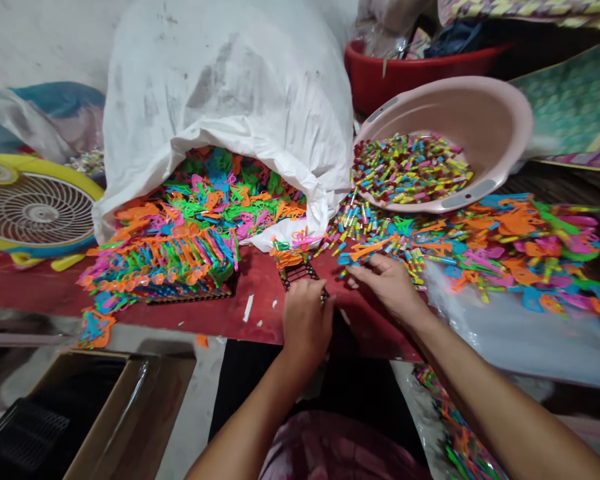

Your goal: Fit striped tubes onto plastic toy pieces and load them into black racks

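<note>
My left hand rests on the near end of a black plastic grid strip and seems to grip it, though the fingers hide part of it. My right hand lies on the red tabletop with its fingers curled, just below a spill of small multicoloured plastic tubes. An orange plastic piece lies just beyond those fingertips. I see nothing held in my right hand. A stack of bright plastic cut-out pieces spills from a white sack left of my hands.
A pink basin full of tubes tilts at the right, beside a loose heap of coloured pieces on a plastic sheet. A red tub stands behind it. A yellow fan lies at the left, and a cardboard box sits below the table edge.
</note>
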`<state>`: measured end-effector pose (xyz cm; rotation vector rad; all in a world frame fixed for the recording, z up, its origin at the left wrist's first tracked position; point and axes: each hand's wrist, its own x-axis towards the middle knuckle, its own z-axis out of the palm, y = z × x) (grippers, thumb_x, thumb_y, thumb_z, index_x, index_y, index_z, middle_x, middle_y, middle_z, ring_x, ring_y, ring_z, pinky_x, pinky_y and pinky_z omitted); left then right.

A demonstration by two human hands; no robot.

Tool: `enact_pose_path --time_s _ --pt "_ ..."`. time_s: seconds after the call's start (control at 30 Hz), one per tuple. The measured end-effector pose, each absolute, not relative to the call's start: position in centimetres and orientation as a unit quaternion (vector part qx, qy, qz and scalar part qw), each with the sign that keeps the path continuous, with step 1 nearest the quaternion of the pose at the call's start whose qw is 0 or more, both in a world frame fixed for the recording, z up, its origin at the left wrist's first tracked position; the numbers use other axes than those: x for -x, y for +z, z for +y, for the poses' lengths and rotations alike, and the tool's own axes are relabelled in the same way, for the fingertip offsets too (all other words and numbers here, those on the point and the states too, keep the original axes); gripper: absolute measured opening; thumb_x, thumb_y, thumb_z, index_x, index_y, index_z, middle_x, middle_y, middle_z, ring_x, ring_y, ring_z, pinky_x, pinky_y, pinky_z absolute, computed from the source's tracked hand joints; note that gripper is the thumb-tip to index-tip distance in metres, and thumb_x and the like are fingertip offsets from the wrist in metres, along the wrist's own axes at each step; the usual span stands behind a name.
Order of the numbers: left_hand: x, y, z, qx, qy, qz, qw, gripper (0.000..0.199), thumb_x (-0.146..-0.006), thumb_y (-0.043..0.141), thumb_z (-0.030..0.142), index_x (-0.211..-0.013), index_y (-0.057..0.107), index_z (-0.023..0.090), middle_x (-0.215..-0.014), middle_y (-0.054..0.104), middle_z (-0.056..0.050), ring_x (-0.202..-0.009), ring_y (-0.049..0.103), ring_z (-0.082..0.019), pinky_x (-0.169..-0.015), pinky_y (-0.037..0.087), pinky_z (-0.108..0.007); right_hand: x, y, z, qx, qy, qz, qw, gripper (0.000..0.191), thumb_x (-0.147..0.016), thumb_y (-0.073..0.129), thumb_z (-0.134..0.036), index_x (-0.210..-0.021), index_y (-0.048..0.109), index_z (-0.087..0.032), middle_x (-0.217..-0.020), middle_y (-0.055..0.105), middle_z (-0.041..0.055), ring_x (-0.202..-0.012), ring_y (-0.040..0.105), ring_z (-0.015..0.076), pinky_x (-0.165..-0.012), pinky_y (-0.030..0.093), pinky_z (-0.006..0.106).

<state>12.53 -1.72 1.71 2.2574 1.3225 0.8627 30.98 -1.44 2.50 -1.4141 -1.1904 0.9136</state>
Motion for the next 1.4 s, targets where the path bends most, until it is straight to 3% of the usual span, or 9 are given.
enact_pose_path --time_s 0.13,0.27,0.63,0.8,1.23,1.4 --pt "-10.1 0.4 -2.8 -0.839 0.251 0.461 0.143 0.044 -0.085 0.067 0.041 -0.122 0.055 0.02 -0.138 0.052 -0.012 -0.129 0.045 -0.033 -0.107 0.037 -0.056 -29.8 2.6 0.3 0.601 0.314 -0.548 0.49 0.016 -0.08 0.066 -0.032 -0.083 0.07 -0.017 -0.073 0.072 0.0037 -0.064 0.066 0.0178 -0.061 0.051 0.027" --pt "-8.4 0.2 -2.5 -0.871 0.214 0.405 0.181 0.052 -0.083 0.07 0.041 -0.129 0.052 0.022 -0.141 0.051 -0.011 -0.133 0.043 -0.031 -0.111 0.034 -0.055 -28.7 2.0 0.7 0.605 0.232 -0.602 0.467 0.016 -0.079 0.068 -0.031 -0.086 0.072 -0.018 -0.081 0.074 0.0038 -0.071 0.067 0.0189 -0.067 0.051 0.029" --pt "-6.0 0.3 -1.4 -0.873 0.263 0.313 0.266 0.044 -0.085 0.065 0.049 -0.119 0.061 0.021 -0.139 0.055 -0.011 -0.131 0.048 -0.028 -0.112 0.034 -0.05 -28.2 -0.2 -0.1 0.621 0.095 -0.674 0.389 0.027 -0.088 0.062 -0.042 -0.09 0.073 -0.018 -0.082 0.073 0.0045 -0.073 0.065 0.0187 -0.071 0.048 0.03" --pt "-6.0 0.4 -1.5 -0.866 0.265 0.319 0.278 0.036 -0.087 0.064 0.045 -0.116 0.061 0.023 -0.137 0.056 -0.009 -0.129 0.05 -0.026 -0.112 0.035 -0.049 -28.0 -0.1 -0.2 0.624 0.069 -0.681 0.377 0.027 -0.09 0.061 -0.041 -0.078 0.069 -0.017 -0.072 0.069 0.0035 -0.065 0.06 0.0171 -0.066 0.043 0.029" --pt "-6.1 -0.3 -1.4 -0.872 0.265 0.313 0.267 0.033 -0.086 0.065 0.039 -0.114 0.061 0.023 -0.136 0.056 -0.008 -0.126 0.051 -0.026 -0.106 0.04 -0.047 -27.1 0.7 -0.2 0.629 0.051 -0.681 0.371 0.038 -0.091 0.057 -0.04 -0.059 0.047 -0.021 -0.058 0.048 -0.002 -0.054 0.043 0.0132 -0.056 0.029 0.028" --pt "-6.1 -0.3 -1.4 -0.876 0.26 0.315 0.259 0.033 -0.087 0.064 0.041 -0.115 0.061 0.023 -0.136 0.056 -0.008 -0.126 0.051 -0.027 -0.107 0.04 -0.047 -27.3 0.3 -0.1 0.655 0.097 -0.646 0.38 0.041 -0.088 0.058 -0.045 -0.058 0.048 -0.021 -0.054 0.047 -0.0027 -0.052 0.04 0.0126 -0.053 0.027 0.027"
